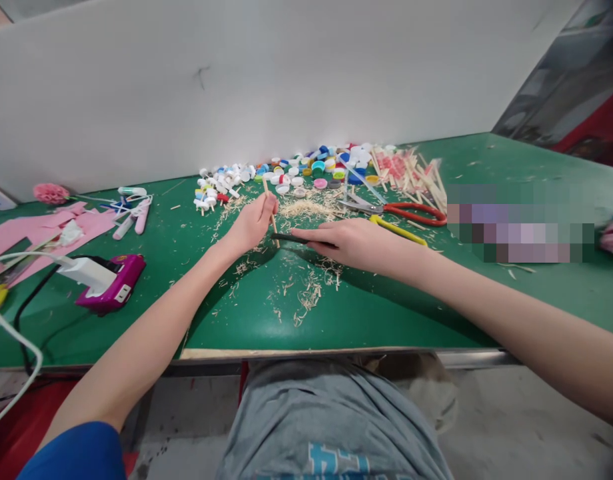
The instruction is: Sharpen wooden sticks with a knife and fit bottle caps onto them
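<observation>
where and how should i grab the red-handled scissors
Probably best by the red handles, from the right: they form wide loops at that end, while the metal blades spread toward the left.

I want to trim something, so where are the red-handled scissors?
In the head view, the red-handled scissors lie right of centre, just beyond the right hand, by the sticks.

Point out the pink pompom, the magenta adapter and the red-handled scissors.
Pink pompom (50, 194), head view, middle of its front.
Magenta adapter (130, 269), head view, casing beside the white plug (94, 274).
Red-handled scissors (415, 206), head view, upper edge of the handle loop.
</observation>
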`<state>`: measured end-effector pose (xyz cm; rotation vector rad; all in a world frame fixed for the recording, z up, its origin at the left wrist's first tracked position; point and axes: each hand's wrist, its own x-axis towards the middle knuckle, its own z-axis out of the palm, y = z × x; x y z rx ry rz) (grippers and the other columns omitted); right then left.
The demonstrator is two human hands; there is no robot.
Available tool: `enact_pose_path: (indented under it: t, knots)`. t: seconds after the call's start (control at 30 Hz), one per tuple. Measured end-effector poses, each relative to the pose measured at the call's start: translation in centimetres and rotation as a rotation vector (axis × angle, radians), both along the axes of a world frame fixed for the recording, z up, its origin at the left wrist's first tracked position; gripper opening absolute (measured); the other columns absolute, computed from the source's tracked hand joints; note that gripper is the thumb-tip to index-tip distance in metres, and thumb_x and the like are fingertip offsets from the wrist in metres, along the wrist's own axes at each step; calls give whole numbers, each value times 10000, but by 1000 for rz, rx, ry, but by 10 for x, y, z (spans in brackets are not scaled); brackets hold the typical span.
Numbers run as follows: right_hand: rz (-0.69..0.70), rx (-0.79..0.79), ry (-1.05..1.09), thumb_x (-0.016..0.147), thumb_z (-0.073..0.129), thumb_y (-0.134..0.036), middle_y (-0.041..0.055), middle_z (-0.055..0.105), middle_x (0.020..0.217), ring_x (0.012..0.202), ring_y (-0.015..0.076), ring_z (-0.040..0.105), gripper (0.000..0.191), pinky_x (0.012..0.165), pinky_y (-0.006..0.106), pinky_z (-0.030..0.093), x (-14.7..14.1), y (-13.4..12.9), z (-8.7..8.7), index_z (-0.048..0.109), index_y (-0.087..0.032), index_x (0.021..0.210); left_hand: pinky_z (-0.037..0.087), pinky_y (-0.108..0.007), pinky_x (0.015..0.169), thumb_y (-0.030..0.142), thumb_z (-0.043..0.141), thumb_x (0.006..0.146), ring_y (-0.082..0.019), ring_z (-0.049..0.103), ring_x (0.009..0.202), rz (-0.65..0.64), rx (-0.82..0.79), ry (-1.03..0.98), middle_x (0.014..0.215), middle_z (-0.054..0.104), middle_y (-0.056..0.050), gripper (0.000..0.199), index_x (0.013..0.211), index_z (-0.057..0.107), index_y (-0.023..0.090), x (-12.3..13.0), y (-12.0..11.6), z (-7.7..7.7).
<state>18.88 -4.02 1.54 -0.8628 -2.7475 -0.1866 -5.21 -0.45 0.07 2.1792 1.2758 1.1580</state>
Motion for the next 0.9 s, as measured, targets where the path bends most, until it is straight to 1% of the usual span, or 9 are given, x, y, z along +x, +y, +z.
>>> enact_pose_path:
  t: [0.07,0.17,0.3,0.4,0.53,0.67,0.8,0.9]
  knots:
    - [6,-13,-5,1014,370,-347,4,672,848,641,105,513,433,587,245,313,3,-1,0,517,-341,1421,370,-277,576,612,238,968,-112,406,568,-1,9,4,654,435,6,483,772,429,214,0,2,-1]
    - [12,-2,-19,1015,367,-353,9,664,836,630,102,509,426,560,237,293,6,-2,-6,541,-332,1403,368,-278,583,608,223,972,-114,410,572,-1,22,11,650,436,4,487,770,428,215,-1,4,-2]
    - [3,69,-29,1012,351,-347,18,613,792,537,94,373,446,507,255,186,3,-1,-15,511,-339,1428,373,-273,598,552,224,994,-112,417,576,-23,36,35,656,448,4,451,779,429,213,2,3,-1]
    - [-16,109,-23,1010,333,-346,23,593,789,533,93,327,456,506,258,170,2,0,-16,509,-333,1431,377,-269,605,457,239,1017,-107,427,571,-31,49,70,661,459,7,388,784,426,209,3,2,1]
    - [-27,115,-8,1005,340,-344,18,597,789,557,95,369,453,519,245,218,3,-1,-15,526,-321,1418,353,-263,571,363,248,1027,-103,402,540,-20,39,54,621,411,25,343,764,407,211,1,2,2]
    - [-18,92,-5,999,368,-346,17,631,813,582,99,426,440,533,241,249,0,-2,-18,545,-312,1400,352,-256,566,327,260,1027,-97,393,533,-12,32,49,623,410,29,319,765,401,211,2,1,3]
    - [-33,79,-9,989,379,-337,28,641,825,569,106,431,452,523,257,219,-7,-4,-18,538,-292,1409,369,-251,584,337,270,1026,-95,405,551,3,48,66,647,436,23,312,779,411,208,4,-1,4]
    - [-27,43,-1,986,388,-329,29,667,855,619,118,497,450,544,250,265,-9,-6,-15,537,-295,1408,381,-254,595,402,245,1026,-100,415,566,-6,57,67,656,437,18,353,777,405,211,3,1,2]
